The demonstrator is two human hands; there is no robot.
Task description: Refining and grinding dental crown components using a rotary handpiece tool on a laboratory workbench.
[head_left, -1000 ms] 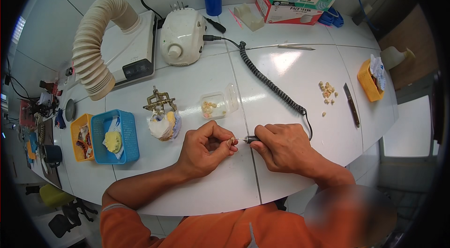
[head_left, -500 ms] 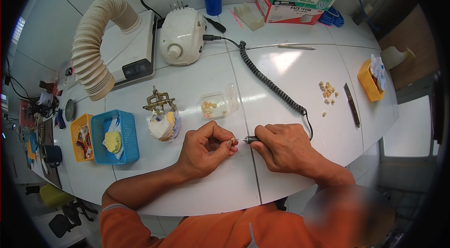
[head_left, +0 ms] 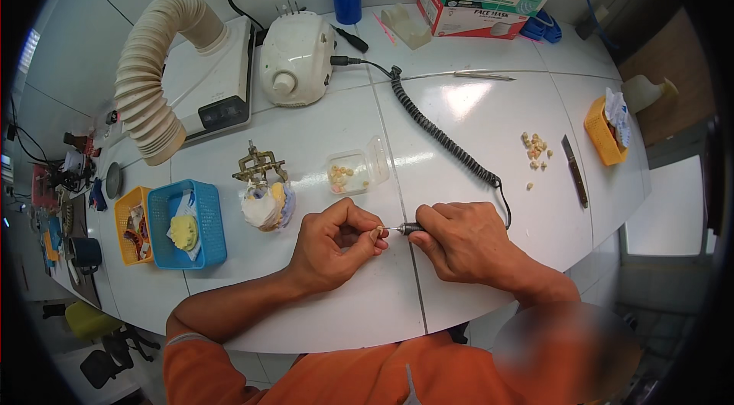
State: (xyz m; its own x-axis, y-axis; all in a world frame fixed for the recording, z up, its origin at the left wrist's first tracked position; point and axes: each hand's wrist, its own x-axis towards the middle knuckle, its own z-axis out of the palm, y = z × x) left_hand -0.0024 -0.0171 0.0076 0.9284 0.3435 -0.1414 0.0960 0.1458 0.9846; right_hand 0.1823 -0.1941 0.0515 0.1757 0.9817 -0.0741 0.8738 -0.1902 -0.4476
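Note:
My left hand (head_left: 330, 246) is closed in a pinch on a small cream artificial tooth (head_left: 380, 229), mostly hidden by the fingertips. Wrapped in my right hand (head_left: 475, 243) is a dark rotary handpiece (head_left: 411, 228); its thin metal bur reaches left to the tooth. A coiled black cord (head_left: 443, 141) links the handpiece to a white control unit (head_left: 297, 61). Just beyond my left hand stands a clear lidded plastic box (head_left: 368, 174) with several teeth inside. Left of it, a brass articulator (head_left: 260, 165) holds a white plaster model (head_left: 260, 210).
Loose artificial teeth (head_left: 535, 146) and a knife (head_left: 575, 172) lie at the right, near an orange basket (head_left: 606, 132). Blue (head_left: 206, 235) and yellow (head_left: 125, 214) baskets stand at the left. A ribbed suction hose (head_left: 145, 84) arches behind them. Stacked boxes (head_left: 474, 15) sit at the back.
Both hands stay almost in place, with the handpiece still held against the tooth. Nothing else has visibly moved.

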